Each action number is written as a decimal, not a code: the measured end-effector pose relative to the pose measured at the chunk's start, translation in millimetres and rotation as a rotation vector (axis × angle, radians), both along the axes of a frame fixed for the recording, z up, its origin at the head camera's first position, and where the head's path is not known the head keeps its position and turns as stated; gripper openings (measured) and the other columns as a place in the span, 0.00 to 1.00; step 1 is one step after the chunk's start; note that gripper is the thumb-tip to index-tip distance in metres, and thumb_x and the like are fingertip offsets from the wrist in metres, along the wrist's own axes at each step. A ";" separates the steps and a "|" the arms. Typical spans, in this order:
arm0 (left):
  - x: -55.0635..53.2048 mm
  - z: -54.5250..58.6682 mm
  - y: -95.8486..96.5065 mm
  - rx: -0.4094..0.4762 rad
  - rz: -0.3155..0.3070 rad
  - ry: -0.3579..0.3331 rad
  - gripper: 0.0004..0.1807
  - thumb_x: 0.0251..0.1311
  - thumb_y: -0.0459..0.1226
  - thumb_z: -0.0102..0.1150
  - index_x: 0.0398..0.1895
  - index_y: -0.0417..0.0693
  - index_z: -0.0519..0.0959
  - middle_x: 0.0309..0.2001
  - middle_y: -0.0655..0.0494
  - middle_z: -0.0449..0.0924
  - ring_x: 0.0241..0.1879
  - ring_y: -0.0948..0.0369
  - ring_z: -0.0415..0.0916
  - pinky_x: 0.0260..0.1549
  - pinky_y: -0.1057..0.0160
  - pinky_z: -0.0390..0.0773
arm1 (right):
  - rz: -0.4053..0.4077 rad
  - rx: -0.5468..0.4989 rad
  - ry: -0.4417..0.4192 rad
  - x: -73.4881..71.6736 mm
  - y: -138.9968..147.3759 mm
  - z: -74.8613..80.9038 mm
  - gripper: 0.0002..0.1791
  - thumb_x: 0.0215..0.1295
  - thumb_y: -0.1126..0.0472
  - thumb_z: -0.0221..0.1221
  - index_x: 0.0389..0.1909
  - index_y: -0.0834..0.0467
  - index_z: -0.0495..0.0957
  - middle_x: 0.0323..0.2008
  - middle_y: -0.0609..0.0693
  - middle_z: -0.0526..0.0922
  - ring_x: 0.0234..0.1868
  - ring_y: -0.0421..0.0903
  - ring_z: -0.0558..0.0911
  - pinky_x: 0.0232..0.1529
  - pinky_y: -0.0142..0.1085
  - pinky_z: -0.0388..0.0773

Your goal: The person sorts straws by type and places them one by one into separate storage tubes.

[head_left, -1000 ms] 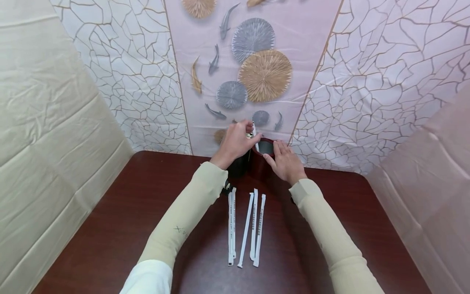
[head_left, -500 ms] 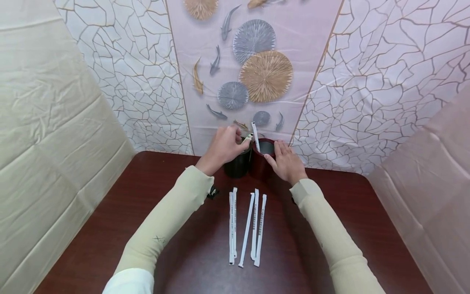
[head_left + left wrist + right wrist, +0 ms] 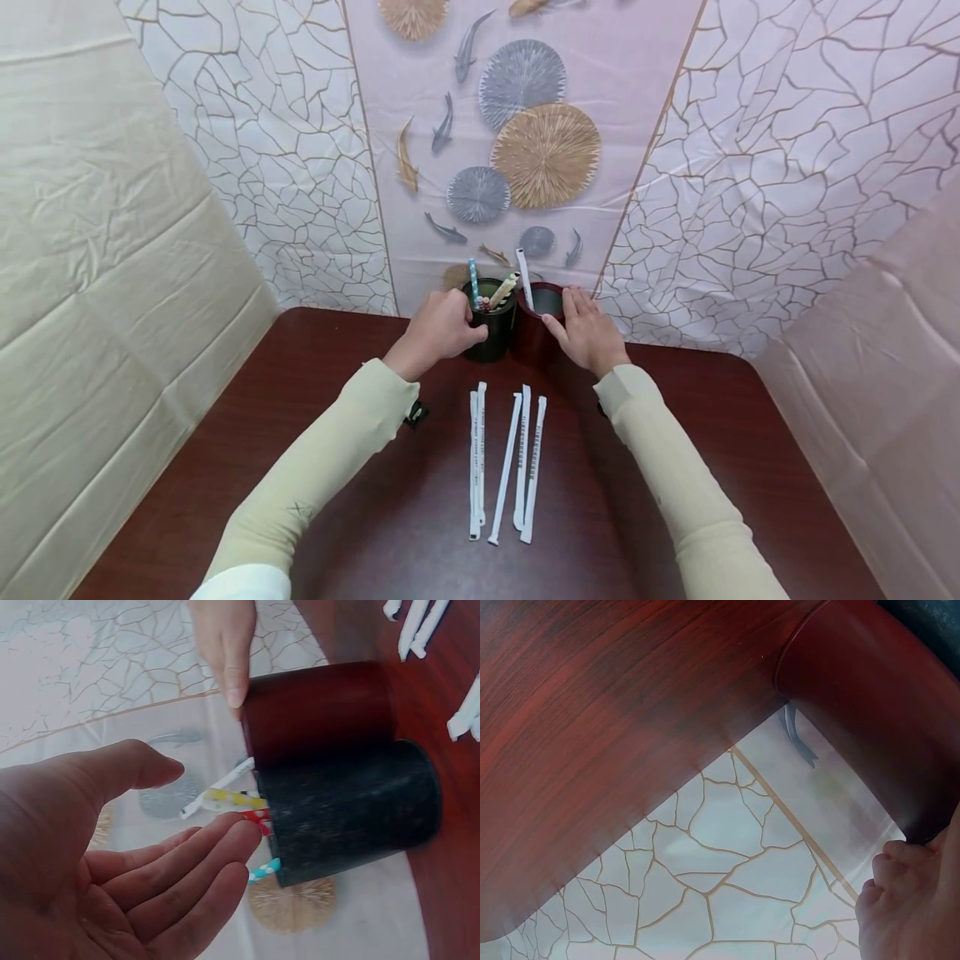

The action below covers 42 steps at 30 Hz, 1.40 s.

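Two cups stand touching at the back edge of the worktop, against the patterned backdrop: a black cup on the left and a red cup on the right. The black cup holds several coloured straws, their striped ends poking above the rim. The red cup holds one wrapped straw, leaning upright against its rim.

The left hand is beside the black cup; in the left wrist view its fingers are straight and relaxed, near the cup's mouth, holding nothing. The right hand rests flat against the red cup's side, fingers straight, steadying it rather than gripping it.

Five more wrapped straws lie in a rough row on the worktop between the forearms, well apart from the cups. Judging by this, one wrapped straw is in the red cup and five remain, so the work looks to be at an early stage.
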<state>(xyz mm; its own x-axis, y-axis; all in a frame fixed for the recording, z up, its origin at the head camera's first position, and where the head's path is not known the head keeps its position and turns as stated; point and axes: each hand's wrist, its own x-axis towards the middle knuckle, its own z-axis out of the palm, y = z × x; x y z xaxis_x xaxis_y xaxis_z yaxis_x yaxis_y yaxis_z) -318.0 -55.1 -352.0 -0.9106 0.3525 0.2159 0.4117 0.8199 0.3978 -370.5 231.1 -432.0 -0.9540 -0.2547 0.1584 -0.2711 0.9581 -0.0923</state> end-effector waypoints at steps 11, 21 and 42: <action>5.7 -41.4 -2.3 -0.014 0.046 -0.194 0.31 0.65 0.45 0.70 0.07 0.51 0.64 0.09 0.61 0.57 0.14 0.61 0.59 0.14 0.65 0.58 | 0.001 0.006 -0.006 0.6 -1.1 0.8 0.46 0.85 0.35 0.34 0.83 0.70 0.47 0.84 0.68 0.51 0.85 0.65 0.52 0.85 0.57 0.51; 11.7 -71.1 -1.1 -0.007 0.077 -0.318 0.22 0.65 0.44 0.73 0.15 0.47 0.76 0.15 0.54 0.74 0.21 0.58 0.74 0.18 0.64 0.70 | 0.003 0.002 -0.005 -0.8 -0.9 -1.3 0.46 0.85 0.36 0.34 0.83 0.70 0.46 0.84 0.68 0.50 0.85 0.65 0.51 0.85 0.58 0.50; 5.5 -136.3 4.9 -0.024 0.076 -0.447 0.18 0.63 0.42 0.73 0.19 0.46 0.79 0.16 0.53 0.76 0.19 0.56 0.77 0.19 0.61 0.75 | 0.006 0.005 0.009 -1.1 -0.6 -1.7 0.46 0.85 0.36 0.35 0.83 0.71 0.47 0.84 0.68 0.51 0.85 0.65 0.53 0.84 0.57 0.52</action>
<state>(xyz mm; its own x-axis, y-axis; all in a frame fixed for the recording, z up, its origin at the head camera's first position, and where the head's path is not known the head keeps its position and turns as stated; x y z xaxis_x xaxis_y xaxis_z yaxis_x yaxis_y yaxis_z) -312.5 -50.2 -488.3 -0.9361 0.2812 -0.2115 0.1424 0.8524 0.5031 -371.6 230.6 -433.7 -0.9509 -0.2613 0.1660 -0.2778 0.9569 -0.0851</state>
